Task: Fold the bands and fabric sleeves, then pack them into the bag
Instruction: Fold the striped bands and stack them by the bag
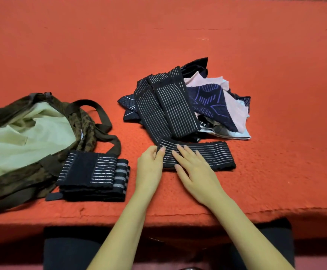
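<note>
left hand (149,162): pinched the left end of the striped band (213,155)
right hand (192,168): lay flat on it, fingers straight
striped band: on the tabletop (178,36), before the pile (178,102)
bag (22,129): open, far left

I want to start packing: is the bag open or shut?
Open: the bag lies on its side with its mouth gaping wide and its pale lining exposed.

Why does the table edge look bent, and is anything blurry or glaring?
Head view: the wide lens bows the table edge slightly; light is soft and even, without glare; the bag lining looks faintly washed out; the flat striped band looks mildly soft.
</note>
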Tool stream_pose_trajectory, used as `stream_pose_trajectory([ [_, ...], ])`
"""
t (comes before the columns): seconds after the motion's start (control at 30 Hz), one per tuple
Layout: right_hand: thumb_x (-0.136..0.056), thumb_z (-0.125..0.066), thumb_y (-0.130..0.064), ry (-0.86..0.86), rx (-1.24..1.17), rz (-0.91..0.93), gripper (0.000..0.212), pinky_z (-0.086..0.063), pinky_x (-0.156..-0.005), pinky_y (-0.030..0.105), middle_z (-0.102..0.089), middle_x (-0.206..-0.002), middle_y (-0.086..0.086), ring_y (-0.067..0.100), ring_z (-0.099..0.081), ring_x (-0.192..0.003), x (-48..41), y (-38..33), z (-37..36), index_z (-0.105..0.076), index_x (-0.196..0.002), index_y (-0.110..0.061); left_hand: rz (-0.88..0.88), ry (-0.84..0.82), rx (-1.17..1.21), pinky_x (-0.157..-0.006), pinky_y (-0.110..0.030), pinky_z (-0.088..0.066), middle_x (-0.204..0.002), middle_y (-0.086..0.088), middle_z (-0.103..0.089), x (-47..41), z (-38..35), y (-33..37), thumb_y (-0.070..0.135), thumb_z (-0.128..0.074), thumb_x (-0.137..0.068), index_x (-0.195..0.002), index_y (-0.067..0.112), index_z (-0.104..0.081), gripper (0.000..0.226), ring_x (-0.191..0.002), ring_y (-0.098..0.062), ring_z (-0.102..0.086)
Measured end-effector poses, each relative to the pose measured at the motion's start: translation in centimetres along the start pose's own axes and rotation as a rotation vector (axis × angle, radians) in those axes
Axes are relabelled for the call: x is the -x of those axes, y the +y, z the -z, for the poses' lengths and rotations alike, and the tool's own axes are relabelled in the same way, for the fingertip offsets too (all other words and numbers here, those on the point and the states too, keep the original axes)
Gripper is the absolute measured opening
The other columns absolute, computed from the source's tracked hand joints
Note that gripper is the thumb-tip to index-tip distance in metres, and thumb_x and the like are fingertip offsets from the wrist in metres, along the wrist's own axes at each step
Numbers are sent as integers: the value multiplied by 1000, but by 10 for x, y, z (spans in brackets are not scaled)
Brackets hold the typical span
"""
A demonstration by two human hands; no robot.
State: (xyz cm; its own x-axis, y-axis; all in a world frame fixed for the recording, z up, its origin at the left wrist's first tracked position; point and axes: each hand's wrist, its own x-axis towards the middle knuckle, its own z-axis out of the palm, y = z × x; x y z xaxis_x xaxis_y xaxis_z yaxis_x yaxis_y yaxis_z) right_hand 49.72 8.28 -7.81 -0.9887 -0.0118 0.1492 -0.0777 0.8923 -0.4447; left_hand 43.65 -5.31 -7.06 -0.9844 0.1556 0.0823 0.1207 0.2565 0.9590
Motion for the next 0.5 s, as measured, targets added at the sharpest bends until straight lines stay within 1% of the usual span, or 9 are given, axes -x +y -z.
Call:
stream_pose_trajectory([
  [0.03,-86,-5,-54,6,10,-35,73,-3,-120,34,-24,-155,-4,11,-14,-145,-1,0,3,-35,-145,-22,3,27,-33,-56,-22,-39,-64,5,-60,1,0,-2,20,-53,-95,-73,17,-57,23,-56,1,-49],
  [0.07,-87,-5,-53,32,10,-71,74,-3,-118,28,-28,-153,-3,12,-19,-144,-2,2,5,-39,-144,-20,-4,45,-55,-54,-22,-36,-60,8,-55,1,-1,-2,20,-52,-95,-70,18,-54,25,-52,3,-45],
  [0.13,-90,-13,-48,70,-2,-131,68,-9,-115,25,-38,-149,3,18,-28,-141,-2,14,13,-48,-138,-14,-26,66,-123,-53,-23,-31,-56,11,-48,3,-2,3,19,-51,-96,-69,16,-50,27,-50,1,-44],
  [0.2,-93,-30,-37,127,28,-168,53,-16,-114,27,-45,-144,9,24,-37,-137,1,35,22,-56,-131,-11,-68,63,-151,-57,-27,-36,-61,9,-53,7,-4,4,18,-49,-97,-78,12,-53,20,-54,-1,-49],
  [0.23,-94,-37,-34,157,56,-186,46,-20,-114,31,-46,-142,10,26,-40,-135,4,47,28,-58,-128,-12,-83,61,-148,-60,-28,-41,-66,7,-58,8,-5,4,18,-49,-97,-84,10,-56,18,-57,-4,-53],
  [0.3,-97,-49,-30,185,102,-237,35,-23,-115,40,-47,-142,9,25,-40,-135,11,63,36,-60,-127,-15,-121,82,-155,-64,-23,-42,-75,5,-63,10,-6,3,18,-50,-97,-91,11,-60,14,-67,-10,-57],
  [0.33,-97,-51,-25,194,91,-256,33,-24,-115,41,-46,-143,9,25,-39,-135,13,67,38,-60,-127,-15,-145,97,-164,-66,-21,-40,-79,5,-64,10,-6,3,18,-51,-97,-92,12,-61,12,-73,-10,-58],
  [0.43,-95,-51,-10,277,-2,-292,31,-26,-111,34,-46,-142,13,30,-42,-131,14,68,36,-61,-125,-9,-184,140,-227,-71,-22,-34,-87,-1,-64,8,-6,0,18,-53,-95,-94,11,-63,12,-83,-17,-57],
  [0.5,-93,-50,-8,381,-4,-300,31,-31,-105,34,-52,-131,19,37,-47,-120,15,66,34,-61,-121,-5,-168,158,-244,-73,-21,-34,-90,-3,-63,7,-6,0,18,-55,-94,-98,9,-63,12,-86,-19,-57],
])
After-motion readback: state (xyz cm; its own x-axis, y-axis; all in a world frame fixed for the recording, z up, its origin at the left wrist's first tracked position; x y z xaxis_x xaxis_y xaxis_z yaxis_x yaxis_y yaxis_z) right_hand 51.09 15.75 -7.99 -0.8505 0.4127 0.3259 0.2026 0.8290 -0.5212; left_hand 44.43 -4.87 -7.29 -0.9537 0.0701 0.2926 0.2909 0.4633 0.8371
